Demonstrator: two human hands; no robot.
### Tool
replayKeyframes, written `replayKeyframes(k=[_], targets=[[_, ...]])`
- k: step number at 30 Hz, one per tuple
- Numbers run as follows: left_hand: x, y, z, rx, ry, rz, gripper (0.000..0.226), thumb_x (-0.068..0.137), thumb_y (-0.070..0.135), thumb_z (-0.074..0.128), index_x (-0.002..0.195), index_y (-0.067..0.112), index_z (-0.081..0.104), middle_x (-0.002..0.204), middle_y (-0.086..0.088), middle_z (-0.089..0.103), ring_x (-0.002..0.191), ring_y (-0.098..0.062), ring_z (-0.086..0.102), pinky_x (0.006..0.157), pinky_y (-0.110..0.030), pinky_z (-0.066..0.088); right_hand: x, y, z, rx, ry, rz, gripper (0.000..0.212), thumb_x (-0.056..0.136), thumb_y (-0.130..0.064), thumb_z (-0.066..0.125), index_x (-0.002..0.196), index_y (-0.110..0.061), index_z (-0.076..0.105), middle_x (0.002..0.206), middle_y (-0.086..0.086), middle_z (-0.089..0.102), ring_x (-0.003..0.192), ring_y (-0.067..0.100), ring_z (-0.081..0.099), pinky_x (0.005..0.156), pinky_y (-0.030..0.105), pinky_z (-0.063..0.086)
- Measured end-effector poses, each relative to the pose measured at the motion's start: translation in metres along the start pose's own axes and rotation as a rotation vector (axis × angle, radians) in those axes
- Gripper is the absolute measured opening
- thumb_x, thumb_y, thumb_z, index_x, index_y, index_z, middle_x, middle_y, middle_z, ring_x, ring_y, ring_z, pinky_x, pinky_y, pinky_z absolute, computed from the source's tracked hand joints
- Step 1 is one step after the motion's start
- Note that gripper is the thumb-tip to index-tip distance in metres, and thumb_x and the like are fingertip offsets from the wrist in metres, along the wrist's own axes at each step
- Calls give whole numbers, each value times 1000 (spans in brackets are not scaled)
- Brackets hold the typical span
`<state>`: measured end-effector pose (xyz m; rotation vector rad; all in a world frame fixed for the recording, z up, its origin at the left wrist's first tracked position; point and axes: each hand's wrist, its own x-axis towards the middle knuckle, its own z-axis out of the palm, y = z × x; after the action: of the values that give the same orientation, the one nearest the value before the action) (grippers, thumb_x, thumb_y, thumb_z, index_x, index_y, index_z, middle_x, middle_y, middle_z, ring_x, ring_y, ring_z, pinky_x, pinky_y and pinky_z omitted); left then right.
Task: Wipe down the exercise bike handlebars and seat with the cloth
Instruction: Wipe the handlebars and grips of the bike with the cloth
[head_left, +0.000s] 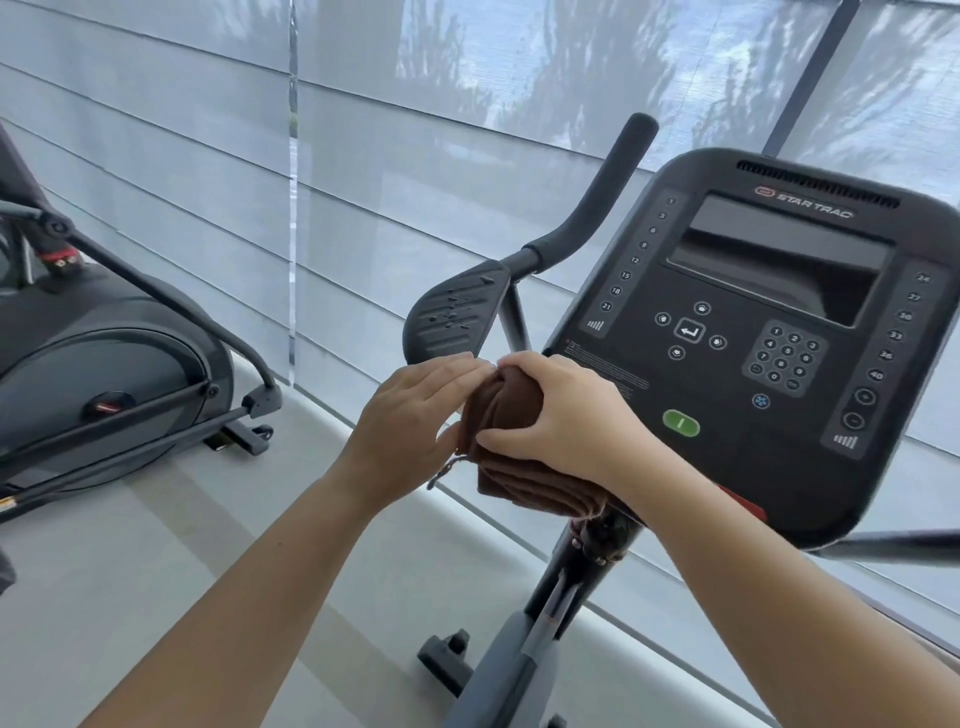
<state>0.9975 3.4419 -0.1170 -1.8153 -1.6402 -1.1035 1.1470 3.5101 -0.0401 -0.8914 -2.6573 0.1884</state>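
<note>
"STAR TRAC" atop the console (727, 415), side columns numbered 1–21 and 24–40, keypad digits 0–9

Brown cloth (511, 410); black console (727, 387) with a green button (681, 423), a small blue icon (761, 400) and white numerals (788, 351); black handlebar (597, 208); grey machine (104, 364) at left; pale grey blinds (182, 156) banded horizontally

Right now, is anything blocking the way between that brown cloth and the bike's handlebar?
Nothing visible does. The left hand and right hand hold the brown cloth close in front of the handlebar's flat pad, and the curved grip rises clear beyond it. The seat is out of view.
</note>
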Motion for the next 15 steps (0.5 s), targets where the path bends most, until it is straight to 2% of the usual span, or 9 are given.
replayKeyframes(k=[2, 5, 10, 12, 15], targets=[[0, 1, -1, -14, -2, -2, 41, 83, 23, 46, 119, 7, 57, 121, -5, 61, 116, -21, 53, 95, -29, 36, -4, 2, -2, 19, -11, 14, 59, 63, -55, 67, 117, -45, 46, 106, -7, 54, 91, 14, 50, 78, 25, 33], [0, 0, -2, -23, -16, -7, 40, 87, 28, 46, 120, 8, 57, 122, -4, 60, 117, -20, 52, 95, -28, 36, -32, 16, -6, -140, 26, -23, 63, 59, -58, 63, 117, -47, 43, 102, -8, 52, 90, 21, 56, 76, 29, 42], [-1, -1, 0, -38, 1, -24, 38, 88, 29, 46, 120, 10, 56, 121, -2, 60, 118, -18, 49, 98, -23, 29, -45, 28, -21, -82, -59, 54, 67, 48, -67, 54, 111, -50, 43, 98, -15, 55, 90, 14, 54, 75, 25, 35], [0, 0, 2, -44, 23, -29, 37, 87, 28, 47, 118, 9, 58, 119, -3, 61, 117, -18, 51, 96, -25, 31, -25, 20, -21, -57, -102, 58, 61, 52, -64, 60, 109, -48, 47, 99, -14, 58, 92, 14, 53, 76, 25, 35], [0, 4, 4, -48, 56, -46, 36, 86, 24, 46, 116, 8, 59, 117, -3, 63, 115, -20, 52, 95, -28, 34, -3, 5, -11, -39, -84, 32, 60, 61, -56, 67, 117, -45, 47, 105, -9, 57, 97, 17, 54, 78, 25, 36]])
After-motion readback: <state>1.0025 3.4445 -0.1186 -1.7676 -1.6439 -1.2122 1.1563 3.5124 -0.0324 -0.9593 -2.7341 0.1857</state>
